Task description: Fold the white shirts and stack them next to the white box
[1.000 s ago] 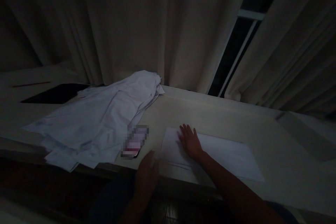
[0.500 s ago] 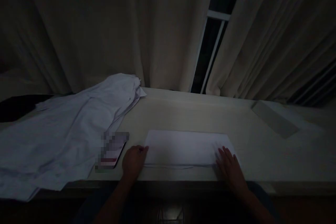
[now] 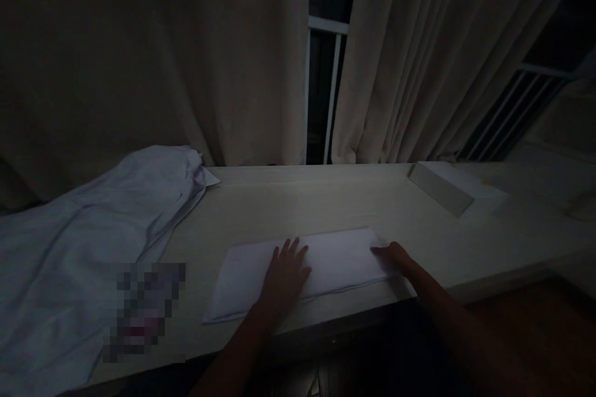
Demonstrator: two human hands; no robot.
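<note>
Head view is showing a folded white cloth (image 3: 326, 263) lying flat near the front edge of the table (image 3: 288, 198), and the left hand (image 3: 285, 276) is pressing down on its middle with fingers spread open, apparently pinning it so it stays flat. The right hand (image 3: 395, 256) is resting at the cloth's right end, fingers seemingly curling onto that edge, though dim light hides any grip. A rumpled white garment (image 3: 88, 242) is covering the table's left end.

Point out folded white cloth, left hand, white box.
folded white cloth (image 3: 344, 254), head view, bare top surface.
left hand (image 3: 285, 273), head view, back of hand.
white box (image 3: 442, 186), head view, front side.
</note>
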